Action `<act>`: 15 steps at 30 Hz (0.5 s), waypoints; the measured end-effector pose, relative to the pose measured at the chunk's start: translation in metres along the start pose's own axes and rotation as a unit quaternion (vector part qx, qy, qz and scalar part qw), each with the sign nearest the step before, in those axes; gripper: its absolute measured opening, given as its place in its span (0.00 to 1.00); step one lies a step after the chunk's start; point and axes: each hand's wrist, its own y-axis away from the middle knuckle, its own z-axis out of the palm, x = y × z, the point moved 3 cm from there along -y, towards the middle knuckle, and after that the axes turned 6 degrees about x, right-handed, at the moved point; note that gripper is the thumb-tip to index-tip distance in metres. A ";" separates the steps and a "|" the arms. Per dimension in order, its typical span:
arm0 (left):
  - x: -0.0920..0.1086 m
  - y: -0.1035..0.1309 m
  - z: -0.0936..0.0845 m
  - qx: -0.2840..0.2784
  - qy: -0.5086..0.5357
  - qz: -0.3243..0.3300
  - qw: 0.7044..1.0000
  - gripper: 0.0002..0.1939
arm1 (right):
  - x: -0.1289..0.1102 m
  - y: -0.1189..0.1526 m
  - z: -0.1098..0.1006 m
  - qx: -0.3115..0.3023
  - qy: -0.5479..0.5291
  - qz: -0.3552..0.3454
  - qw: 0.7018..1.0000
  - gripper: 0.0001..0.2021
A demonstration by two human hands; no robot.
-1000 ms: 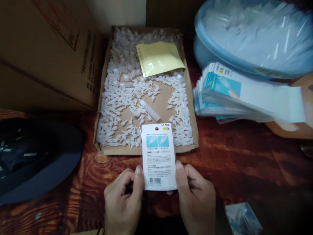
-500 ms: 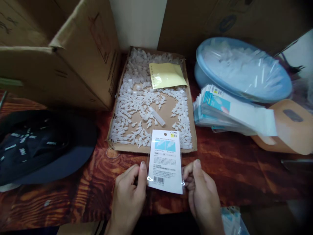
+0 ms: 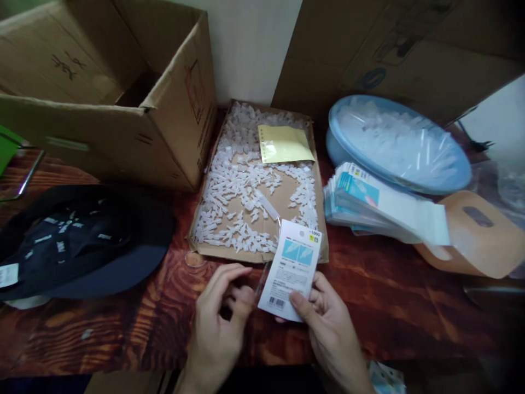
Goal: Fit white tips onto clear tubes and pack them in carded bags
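Observation:
My right hand (image 3: pixel 330 323) pinches the lower right of a white printed card package (image 3: pixel 289 271), thumb on its front. The package is tilted, its barcode at the bottom, and a clear plastic edge shows on its left. Beside that edge is my left hand (image 3: pixel 221 317), fingers curled but apart, with nothing visible in it. Past the hands lies a shallow cardboard tray (image 3: pixel 254 255) of small white plastic pieces (image 3: pixel 221 191). On it rest a clear tube (image 3: pixel 268 205) and a yellow sheet (image 3: pixel 286 144).
Left stand a large open cardboard box (image 3: pixel 172 131) and a dark upturned cap (image 3: pixel 98 246). To the right are a blue basin (image 3: pixel 348 145) of clear plastic parts, stacked blue-and-white packages (image 3: pixel 356 197) and a tan holder (image 3: pixel 484 235).
My left hand has come off the package's edge and its fingers have opened. My right hand now has its thumb across the front, and the package has tilted and shifted right.

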 end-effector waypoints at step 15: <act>0.005 -0.004 -0.003 -0.096 0.028 -0.049 0.994 0.20 | 0.002 0.008 0.006 -0.086 0.008 0.020 0.996 0.19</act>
